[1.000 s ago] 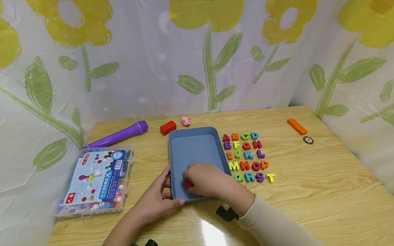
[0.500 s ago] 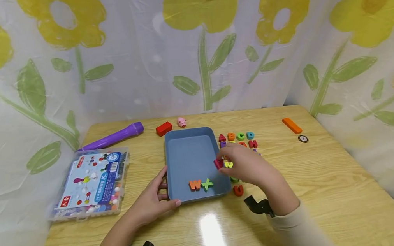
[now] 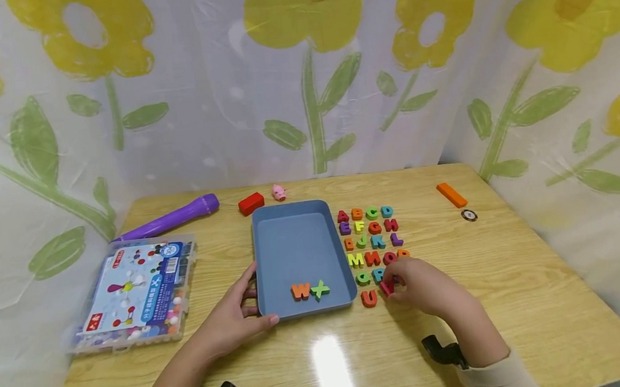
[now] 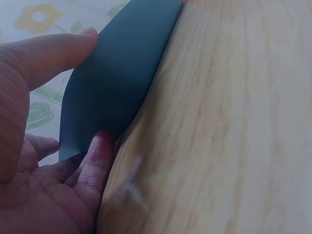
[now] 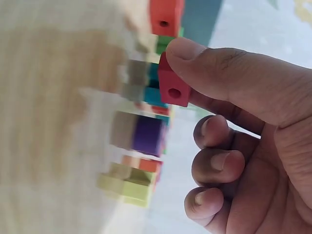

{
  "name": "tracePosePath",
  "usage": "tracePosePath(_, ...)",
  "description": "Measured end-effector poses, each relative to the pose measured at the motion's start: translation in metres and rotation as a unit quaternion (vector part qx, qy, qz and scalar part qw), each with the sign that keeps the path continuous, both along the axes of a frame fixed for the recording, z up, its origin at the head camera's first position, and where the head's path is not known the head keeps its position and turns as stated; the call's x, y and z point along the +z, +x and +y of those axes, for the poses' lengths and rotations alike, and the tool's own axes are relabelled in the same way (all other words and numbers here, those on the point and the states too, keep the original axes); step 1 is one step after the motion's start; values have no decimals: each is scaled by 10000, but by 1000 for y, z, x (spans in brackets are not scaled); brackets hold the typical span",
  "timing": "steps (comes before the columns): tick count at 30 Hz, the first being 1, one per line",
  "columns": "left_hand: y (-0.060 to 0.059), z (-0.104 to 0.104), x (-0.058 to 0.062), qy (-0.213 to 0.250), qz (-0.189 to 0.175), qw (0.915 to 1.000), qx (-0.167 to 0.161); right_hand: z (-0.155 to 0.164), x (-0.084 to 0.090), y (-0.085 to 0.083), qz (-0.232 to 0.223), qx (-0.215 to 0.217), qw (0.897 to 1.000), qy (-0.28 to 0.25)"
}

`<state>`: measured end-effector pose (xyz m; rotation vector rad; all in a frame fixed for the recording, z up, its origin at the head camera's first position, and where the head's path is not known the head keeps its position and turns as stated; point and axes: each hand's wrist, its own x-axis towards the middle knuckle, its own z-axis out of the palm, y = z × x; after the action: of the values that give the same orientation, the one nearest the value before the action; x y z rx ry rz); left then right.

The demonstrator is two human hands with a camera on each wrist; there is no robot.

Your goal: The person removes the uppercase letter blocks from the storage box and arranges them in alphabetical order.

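Note:
In the head view my left hand (image 3: 234, 314) holds the near left corner of a blue-grey tray (image 3: 298, 244), thumb at the front wall and fingers along the left side. The left wrist view shows the thumb (image 4: 58, 53) at the rim and a bent finger against the wall. An orange letter W (image 3: 300, 291) and a green letter X (image 3: 320, 289) lie inside the tray near its front. My right hand (image 3: 429, 287) pinches a crimson letter block (image 5: 174, 83) between thumb and index finger, just right of a red letter U (image 3: 369, 299). The other fingers curl loosely.
Rows of colourful letters (image 3: 377, 241) line the tray's right side. A clear case (image 3: 136, 291) of model parts stands left, with a purple toy microphone (image 3: 174, 217) behind. A red block (image 3: 251, 203) and pink pig (image 3: 279, 192) sit at the back; an orange block (image 3: 451, 194) and round chip (image 3: 469, 215) far right.
My right hand has lifted the crimson letter from the tray and carried it right to beside the U, uncovering the W and X. My left hand has stayed at the tray corner.

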<state>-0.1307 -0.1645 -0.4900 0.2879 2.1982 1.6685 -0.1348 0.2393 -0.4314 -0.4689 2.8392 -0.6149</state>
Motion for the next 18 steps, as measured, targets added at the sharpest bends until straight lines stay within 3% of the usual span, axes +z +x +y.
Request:
tracePosePath(11,1,-3,-3,75,75,9999,-23,-7,-6,0,-41,90,9999,70)
tracePosePath(14,0,-3,-3,136,37,9999,-57,-7,3,0,-61,87,9999,-56)
tracePosePath(18,-1,-2,-3,169,42,9998,-89,-22,24,-5,237,290,9992,-105)
